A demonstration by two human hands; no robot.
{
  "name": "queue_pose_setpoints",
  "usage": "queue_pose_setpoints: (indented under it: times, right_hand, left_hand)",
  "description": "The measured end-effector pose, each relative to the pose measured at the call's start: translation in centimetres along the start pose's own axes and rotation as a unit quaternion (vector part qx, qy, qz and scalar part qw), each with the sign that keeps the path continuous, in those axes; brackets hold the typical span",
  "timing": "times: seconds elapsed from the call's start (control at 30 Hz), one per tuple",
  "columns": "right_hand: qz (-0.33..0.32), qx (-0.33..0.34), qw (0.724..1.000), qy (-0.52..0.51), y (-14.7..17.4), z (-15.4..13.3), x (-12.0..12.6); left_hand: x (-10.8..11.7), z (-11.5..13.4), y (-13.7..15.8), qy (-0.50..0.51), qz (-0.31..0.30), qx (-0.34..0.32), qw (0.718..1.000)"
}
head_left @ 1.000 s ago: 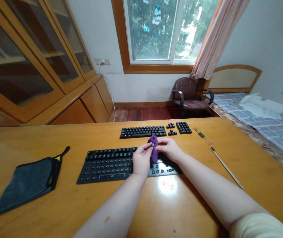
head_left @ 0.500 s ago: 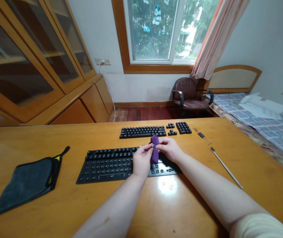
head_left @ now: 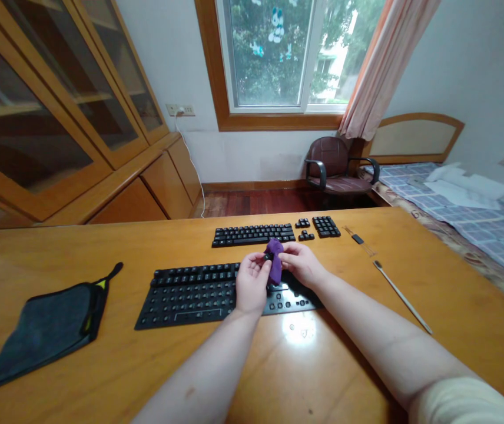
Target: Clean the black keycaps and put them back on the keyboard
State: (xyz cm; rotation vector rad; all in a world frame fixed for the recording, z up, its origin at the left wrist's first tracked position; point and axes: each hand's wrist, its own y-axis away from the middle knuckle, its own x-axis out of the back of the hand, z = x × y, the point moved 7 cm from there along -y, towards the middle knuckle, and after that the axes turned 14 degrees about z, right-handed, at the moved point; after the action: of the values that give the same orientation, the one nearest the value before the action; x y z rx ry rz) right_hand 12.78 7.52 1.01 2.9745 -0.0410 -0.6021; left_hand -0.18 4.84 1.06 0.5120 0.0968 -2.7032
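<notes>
Between the fingertips of my left hand (head_left: 252, 284) is a small black keycap (head_left: 268, 257). My right hand (head_left: 304, 264) pinches a purple cloth (head_left: 275, 272) against the keycap's side. Both hands are held over a black keyboard base (head_left: 185, 300), which has its upper rows of keys on and bare switch stems lower down. Its middle is partly hidden by my hands. Behind it, loose keycaps (head_left: 253, 234) lie laid out in keyboard order, with a number-pad block (head_left: 326, 226) at their right.
On the desk (head_left: 102, 388), a folded dark grey cloth (head_left: 53, 324) lies at the left. To the right are a thin brush (head_left: 402, 296) and a wire keycap puller (head_left: 357, 239). An office chair (head_left: 331, 165) stands beyond the far edge, beside a bed (head_left: 464, 194).
The keycap has turned in my left fingers and now shows a dark face. The purple cloth has shifted and crumpled slightly. The camera view has moved a little.
</notes>
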Motion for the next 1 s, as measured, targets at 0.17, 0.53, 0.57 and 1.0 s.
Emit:
queue_pose_setpoints:
  times: [0.17,0.53,0.57,1.0]
  right_hand:
    - [0.002,-0.018,1.0,-0.021,0.1,-0.1,0.0]
    - [0.025,0.003,0.996,0.084,0.4,-1.0,-0.3]
    - [0.03,0.002,0.996,0.085,0.4,-0.9,-0.1]
    - [0.008,-0.002,0.996,0.089,0.5,-0.8,-0.4]
  left_hand:
    - [-0.3,0.0,0.1,-0.003,-0.016,0.016,1.0]
    - [0.0,-0.2,0.0,-0.083,-0.038,-0.03,0.995]
    - [0.0,-0.3,0.0,-0.082,-0.039,-0.025,0.996]
    - [-0.2,0.6,0.3,-0.108,-0.045,-0.092,0.989]
